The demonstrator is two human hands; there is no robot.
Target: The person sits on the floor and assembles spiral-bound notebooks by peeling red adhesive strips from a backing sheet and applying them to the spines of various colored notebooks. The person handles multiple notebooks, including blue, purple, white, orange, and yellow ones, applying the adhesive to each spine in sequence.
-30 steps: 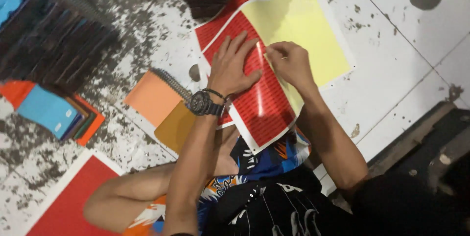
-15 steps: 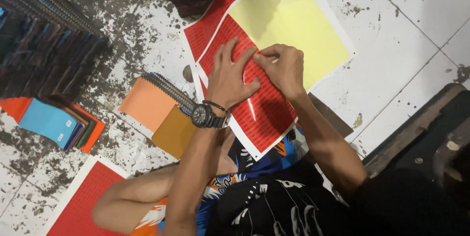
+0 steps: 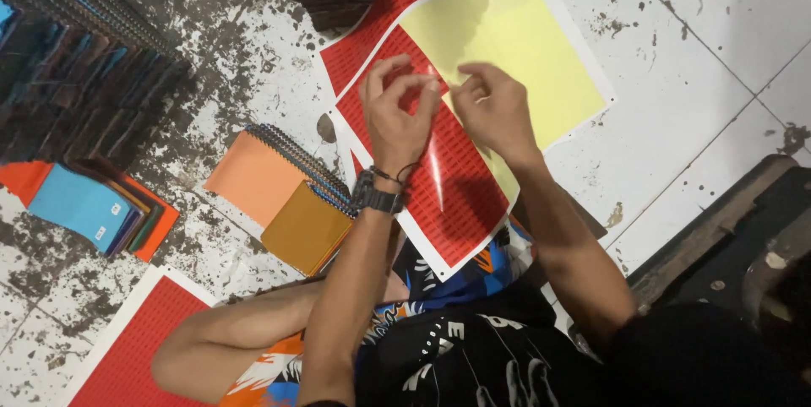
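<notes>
A glossy red sheet (image 3: 448,179) printed with rows of small labels lies on the floor before me, partly under a plain yellow sheet (image 3: 515,35). My left hand (image 3: 395,116), with a dark wristwatch, hovers just above the red sheet with curled fingers, thumb and forefinger pinched. My right hand (image 3: 494,107) is beside it, fingertips pinched and almost meeting the left's. Whatever small thing sits between the fingertips is too small to make out.
A second red sheet (image 3: 380,23) lies under the first. Two spiral notebooks, orange (image 3: 253,175) and mustard (image 3: 306,228), lie to the left. Blue and orange booklets (image 3: 84,204), dark notebook stacks (image 3: 76,78), another red sheet (image 3: 127,348) and a dark step (image 3: 718,221) surround me.
Both hands were flat on the red sheet, fingers working at its surface. They have lifted off it and drawn their fingertips together above it.
</notes>
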